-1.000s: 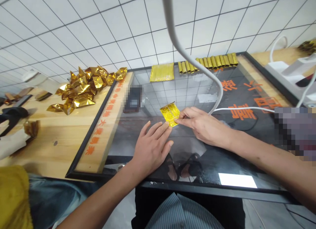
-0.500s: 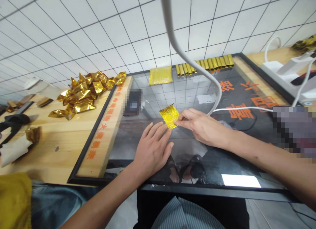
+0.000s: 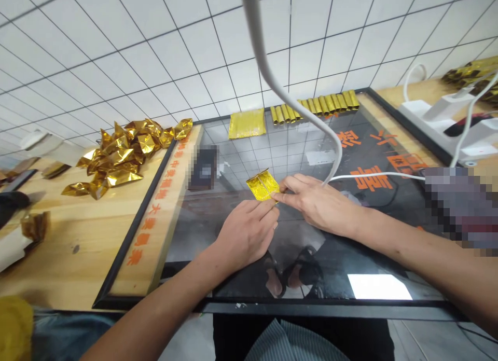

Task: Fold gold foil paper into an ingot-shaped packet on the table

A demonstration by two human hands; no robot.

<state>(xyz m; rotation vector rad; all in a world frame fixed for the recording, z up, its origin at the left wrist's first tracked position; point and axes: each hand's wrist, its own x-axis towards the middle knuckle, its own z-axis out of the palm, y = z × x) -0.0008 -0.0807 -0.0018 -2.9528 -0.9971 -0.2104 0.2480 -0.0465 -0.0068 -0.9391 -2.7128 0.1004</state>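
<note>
A small folded sheet of gold foil paper [image 3: 261, 186], with a seam down its middle, lies on the glass tabletop [image 3: 233, 164]. My right hand [image 3: 317, 201] has closed fingers with thumb and forefinger on the sheet's right corner. At its near edge, my left hand [image 3: 249, 231] is closed, fingertips bent down onto the paper; the fingers hide that edge. Farther back, a flat gold foil piece [image 3: 247, 124] lies by the wall, and a row of rolled gold foil tubes [image 3: 324, 106] stretches to its right.
Folded gold foil ingots [image 3: 128, 148] are heaped on the wooden table at left. A thick white cable [image 3: 268, 65] hangs in front of the wall and reaches the glass beside my right hand. A white power strip [image 3: 431, 122] stands at right, near a blurred-out object [image 3: 462, 205].
My left hand's fingers have gone from spread to curled against the paper's near edge. The right hand keeps its hold on the corner. The view has shifted slightly.
</note>
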